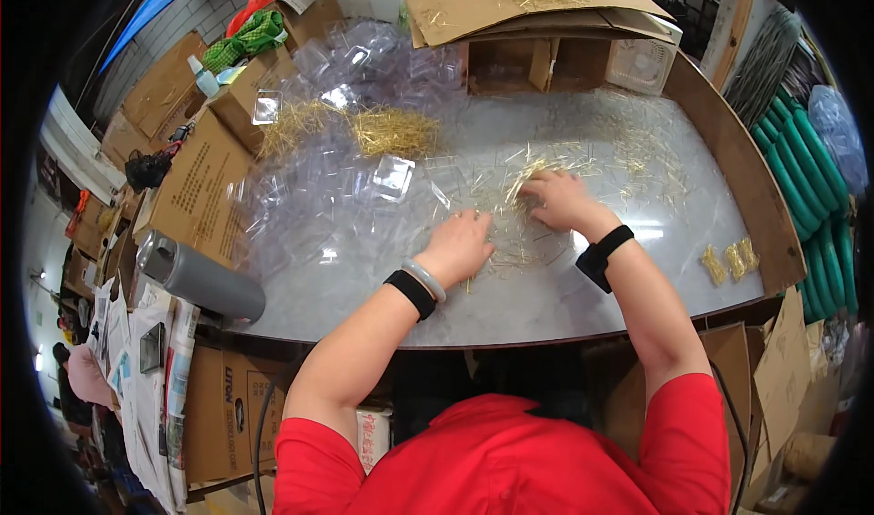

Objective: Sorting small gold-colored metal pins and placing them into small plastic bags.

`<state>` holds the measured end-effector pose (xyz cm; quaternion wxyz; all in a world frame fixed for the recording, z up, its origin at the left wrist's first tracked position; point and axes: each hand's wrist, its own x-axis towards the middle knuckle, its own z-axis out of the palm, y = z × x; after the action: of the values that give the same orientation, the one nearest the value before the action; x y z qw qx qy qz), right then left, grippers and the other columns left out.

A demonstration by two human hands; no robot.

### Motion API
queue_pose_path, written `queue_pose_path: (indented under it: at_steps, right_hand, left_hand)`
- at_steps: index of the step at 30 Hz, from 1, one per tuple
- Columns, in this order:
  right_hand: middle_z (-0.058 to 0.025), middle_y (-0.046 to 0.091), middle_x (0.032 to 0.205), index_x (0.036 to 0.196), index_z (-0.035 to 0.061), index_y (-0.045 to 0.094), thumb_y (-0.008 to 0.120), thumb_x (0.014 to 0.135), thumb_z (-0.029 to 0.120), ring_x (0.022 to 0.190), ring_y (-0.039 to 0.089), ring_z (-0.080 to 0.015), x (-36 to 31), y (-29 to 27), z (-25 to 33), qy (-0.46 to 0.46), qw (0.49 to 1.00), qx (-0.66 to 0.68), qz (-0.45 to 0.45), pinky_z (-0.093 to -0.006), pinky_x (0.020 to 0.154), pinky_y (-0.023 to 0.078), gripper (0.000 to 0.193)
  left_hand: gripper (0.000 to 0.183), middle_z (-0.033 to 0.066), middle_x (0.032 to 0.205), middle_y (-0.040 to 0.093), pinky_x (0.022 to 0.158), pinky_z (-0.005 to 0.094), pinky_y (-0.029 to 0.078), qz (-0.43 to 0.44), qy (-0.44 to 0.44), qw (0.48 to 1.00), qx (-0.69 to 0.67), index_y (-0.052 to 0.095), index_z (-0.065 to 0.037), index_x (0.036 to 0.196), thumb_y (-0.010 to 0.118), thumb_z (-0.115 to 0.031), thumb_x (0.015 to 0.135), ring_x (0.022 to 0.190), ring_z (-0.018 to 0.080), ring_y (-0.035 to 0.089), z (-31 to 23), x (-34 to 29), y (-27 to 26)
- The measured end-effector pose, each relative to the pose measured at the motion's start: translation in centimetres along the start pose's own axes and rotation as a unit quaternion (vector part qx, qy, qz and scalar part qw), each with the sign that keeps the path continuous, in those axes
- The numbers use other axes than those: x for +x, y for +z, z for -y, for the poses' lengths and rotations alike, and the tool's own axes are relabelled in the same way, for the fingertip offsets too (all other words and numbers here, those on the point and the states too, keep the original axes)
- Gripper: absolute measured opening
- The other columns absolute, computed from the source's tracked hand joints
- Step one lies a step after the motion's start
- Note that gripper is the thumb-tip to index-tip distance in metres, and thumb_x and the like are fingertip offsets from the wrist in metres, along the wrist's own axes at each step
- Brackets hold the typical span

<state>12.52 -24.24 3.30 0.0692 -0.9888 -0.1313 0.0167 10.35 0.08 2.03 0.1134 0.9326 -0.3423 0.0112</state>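
Observation:
Thin gold-coloured metal pins lie scattered over the grey tabletop (564, 310) in front of me. My right hand (563, 201) reaches down onto a small cluster of loose gold pins (543, 166), its bent fingers touching them and its thumb apart. To the left and nearer, my left hand (460, 244) rests low over the table among stray pins, fingers loosely bent and apart. Any pin under the fingertips is too small to make out. Farther off lies a thick heap of gold pins (396, 132), on clear plastic boxes (305, 201) that spread across the left side.
A grey bottle (200, 278) stands at the left table edge beside a cardboard box (196, 201). Small bundles of gold pins (728, 261) lie at the right. Cardboard sheets (537, 10) cover a divided box and a white fan (640, 62) at the back. A raised rim (737, 164) borders the right.

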Motion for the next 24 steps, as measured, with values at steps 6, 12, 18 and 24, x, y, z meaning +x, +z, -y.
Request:
queue_pose_path:
  at_steps: [6,12,18,24]
  right_hand:
    - [-0.0184,0.051,0.147,0.138,0.0119,0.056,0.076,0.084,0.032,0.135,0.045,-0.0458,-1.2,0.8,-0.7,0.058,0.991,0.014,-0.118,-0.0546,0.112,0.04,0.061]
    - [-0.0233,0.045,0.149,0.138,0.0067,0.053,0.072,0.09,0.03,0.135,0.042,-0.0507,-4.3,2.2,-0.8,-0.029,0.984,0.114,-0.136,-0.0517,0.113,0.039,0.057]
    - [-0.0233,0.047,0.148,0.142,0.004,0.05,0.07,0.091,0.03,0.139,0.04,-0.0466,-13.8,2.9,3.9,-0.129,0.989,0.065,-0.046,-0.048,0.115,0.037,0.06]
    - [-0.0216,0.044,0.152,0.143,0.0035,0.05,0.068,0.093,0.033,0.142,0.037,-0.0446,-17.3,3.0,7.6,-0.048,0.986,0.081,-0.137,-0.0554,0.119,0.028,0.06]
  left_hand:
    - [0.049,0.022,0.13,0.058,0.096,0.0471,0.052,0.033,-0.009,0.999,0.018,0.056,-0.002,0.129,0.067,-0.032,0.093,0.116,0.0419,0.06,-0.2,-0.7,-0.3]
    - [0.061,0.024,0.152,0.043,0.109,0.0563,0.04,0.051,0.026,0.995,0.077,0.046,-0.001,0.145,0.056,-0.041,0.1,0.136,0.0457,0.045,-0.7,-4.6,0.5]
    - [0.077,0.0252,0.163,0.027,0.117,0.0666,0.021,0.076,0.047,0.996,0.027,0.031,0.0,0.156,0.05,-0.052,0.101,0.149,0.0476,0.026,-3.6,-9.8,1.0]
    - [0.078,0.0234,0.165,0.023,0.117,0.0665,0.02,0.043,0.11,0.993,0.012,0.028,-0.001,0.157,0.053,-0.048,0.101,0.151,0.0467,0.022,-5.3,-10.7,2.4]
